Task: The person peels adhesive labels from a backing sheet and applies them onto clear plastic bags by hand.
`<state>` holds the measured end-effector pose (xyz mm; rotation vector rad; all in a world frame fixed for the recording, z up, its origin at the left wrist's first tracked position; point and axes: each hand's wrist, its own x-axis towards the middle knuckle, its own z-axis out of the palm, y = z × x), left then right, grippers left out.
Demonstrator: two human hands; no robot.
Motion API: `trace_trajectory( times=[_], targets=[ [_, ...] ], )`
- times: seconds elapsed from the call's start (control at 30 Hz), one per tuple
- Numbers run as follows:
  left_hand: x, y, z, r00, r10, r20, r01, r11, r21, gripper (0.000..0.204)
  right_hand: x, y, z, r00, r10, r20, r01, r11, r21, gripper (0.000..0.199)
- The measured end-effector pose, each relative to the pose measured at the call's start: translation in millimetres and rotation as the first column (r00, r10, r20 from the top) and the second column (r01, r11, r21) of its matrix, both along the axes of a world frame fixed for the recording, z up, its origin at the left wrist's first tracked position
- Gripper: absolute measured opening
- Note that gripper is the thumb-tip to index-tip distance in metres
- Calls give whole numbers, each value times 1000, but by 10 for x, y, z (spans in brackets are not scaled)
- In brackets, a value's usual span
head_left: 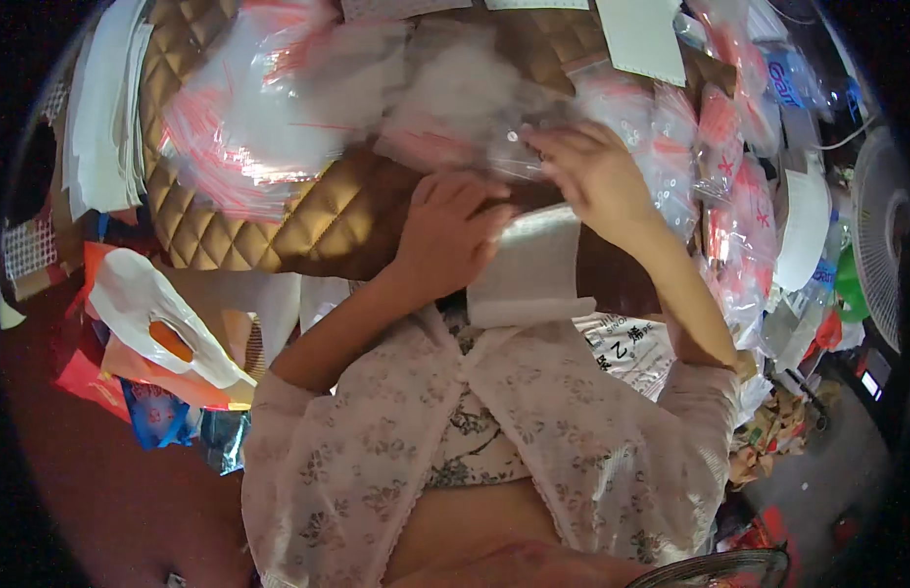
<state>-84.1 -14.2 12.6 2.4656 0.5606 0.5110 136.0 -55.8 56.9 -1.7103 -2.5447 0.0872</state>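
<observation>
Above the brown quilted table cover (323, 220), my right hand (597, 181) pinches the right side of a small clear zip bag (519, 162). A tiny white ring-shaped piece (514, 136) shows at that bag. My left hand (450, 230) is to the left and nearer me, its fingers curled in by the bag's lower edge; what they hold, if anything, is hidden. Beyond my hands lie blurred clear zip bags (445, 83) with red seal strips. A white sheet or strip (528, 269) hangs over the near edge between my forearms.
A big heap of empty-looking red-striped zip bags (249, 127) covers the left of the table. Filled bags (675, 157) with small white pieces line the right side. A perforated white card (641, 39) lies at the back. Far right stands a white fan (881, 225); shopping bags (161, 323) stand left.
</observation>
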Motion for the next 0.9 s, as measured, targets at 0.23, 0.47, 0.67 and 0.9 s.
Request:
trace_trajectory(
  times=[0.23,0.47,0.67,0.9],
  targets=[
    [35,2,407,942,336,10,-118,359,-926,23,1,-333,313,594,-488,-639,-5,793,-609,28],
    [133,-44,280,970,243,11,-43,217,-975,28,-263,-300,245,834,-269,-482,324,945,34,20],
    [154,-81,304,981,189,-52,-102,267,-958,26,-267,-331,152,727,-314,-611,244,949,-197,11],
    [66,45,248,988,118,-99,-78,-167,-983,25,-321,-330,43,835,-52,-548,137,984,116,9]
  ],
)
